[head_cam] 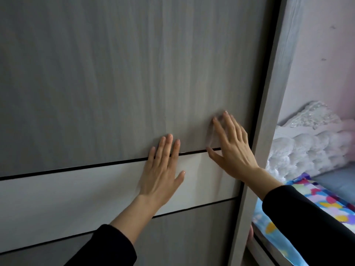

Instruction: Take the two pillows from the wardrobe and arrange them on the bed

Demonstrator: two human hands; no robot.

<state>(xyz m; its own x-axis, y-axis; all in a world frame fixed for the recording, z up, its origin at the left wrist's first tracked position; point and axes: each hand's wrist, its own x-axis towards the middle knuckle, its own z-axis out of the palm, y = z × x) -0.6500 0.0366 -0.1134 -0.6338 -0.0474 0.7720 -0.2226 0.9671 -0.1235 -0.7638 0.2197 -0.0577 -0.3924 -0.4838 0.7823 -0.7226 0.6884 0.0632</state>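
- We see a tall wardrobe door [96, 83] of grey wood-grain board, which fills most of the view and is tilted slightly by the camera angle.
- A pale white horizontal band [76, 198] crosses the door low down, edged above and below by thin black lines [76, 168].
- The left hand [161, 169] lies flat against the door. Its palm is on the white band, and its straight, close-set fingers reach over the upper black line onto the grey board. The thumb is spread out to the right. It holds nothing.
- The right hand [232, 148] is also flat and holds nothing. It sits a little higher, near the door's right edge, with its straight fingers slightly fanned on the grey board. The thumb points down and left, touching the upper black line. Its fingertips are a little blurred.
- The two hands are near each other but apart.
- Both arms wear black sleeves [107, 246] that stop short of the wrists.
- A light grey wood-grain upright post [269, 112] of the wardrobe frame runs just right of the door.
- Beyond the post, on the right, is the bed [330, 177], covered by a blue sheet with bright multicoloured flowers [326, 204].
- A white tufted headboard [311, 143] stands at the far end of the bed, against a pale pink wall [326, 54].
- The door covers the wardrobe's inside, so we cannot tell where the two pillows lie.
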